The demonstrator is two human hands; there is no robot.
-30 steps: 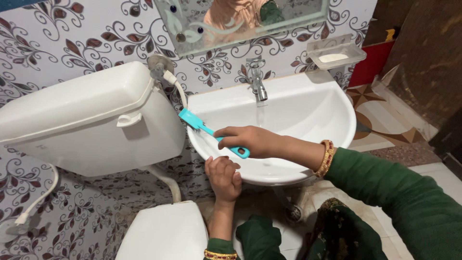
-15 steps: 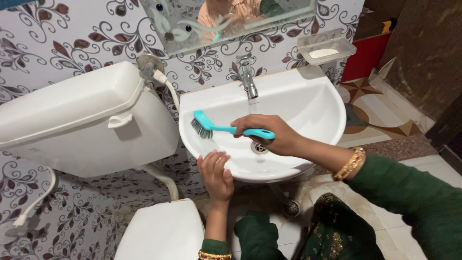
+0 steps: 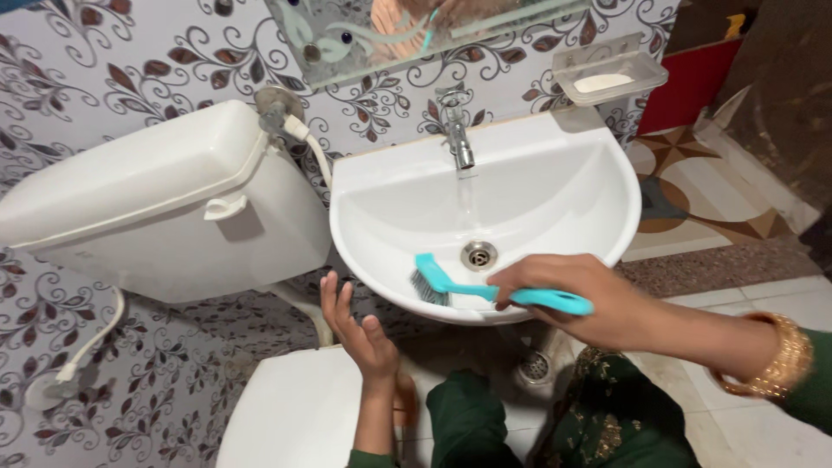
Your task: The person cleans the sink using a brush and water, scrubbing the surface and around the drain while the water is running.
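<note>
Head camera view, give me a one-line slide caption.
Right hand scrubs white washbasin with teal brush; left hand hovers beneath rim.

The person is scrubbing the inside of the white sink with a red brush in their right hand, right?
Not quite. The brush is turquoise, not red, as the head view shows. The rest holds: the right hand grips its handle, and the bristles rest inside the white sink near the drain.

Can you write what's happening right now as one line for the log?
right hand: grips teal brush | bristles: in white sink near drain | left hand: open, below sink rim
</note>
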